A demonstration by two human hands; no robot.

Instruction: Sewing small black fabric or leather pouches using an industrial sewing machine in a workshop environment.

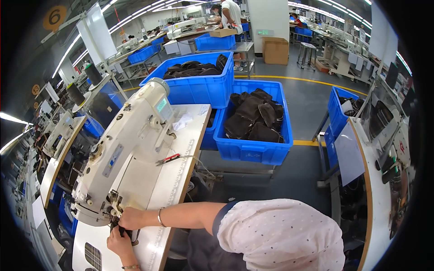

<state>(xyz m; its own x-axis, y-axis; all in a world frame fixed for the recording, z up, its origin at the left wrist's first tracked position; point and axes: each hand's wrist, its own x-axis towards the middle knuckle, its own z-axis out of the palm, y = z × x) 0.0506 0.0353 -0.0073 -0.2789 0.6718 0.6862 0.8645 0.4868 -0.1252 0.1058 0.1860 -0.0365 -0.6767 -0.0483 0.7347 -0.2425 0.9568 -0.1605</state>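
Observation:
At a white sewing machine (122, 140), my left hand (119, 244) pinches a dark fabric piece (125, 233) below the needle area. My right hand (131, 218), with a bracelet on the wrist, is closed on the same piece, just above my left hand and beside the presser foot (114, 208). The fingertips of both are partly hidden. A plaid piece (92, 256) lies on the white table (156, 217) left of my left hand. Red-handled snips (168, 159) rest farther back on the table.
Blue crates (253, 151) of dark fabric stand behind the table. Another machine table (366, 162) is at the right, a further machine (61, 133) at the left. A person in a white shirt (230, 16) stands in the background near a pillar (270, 27).

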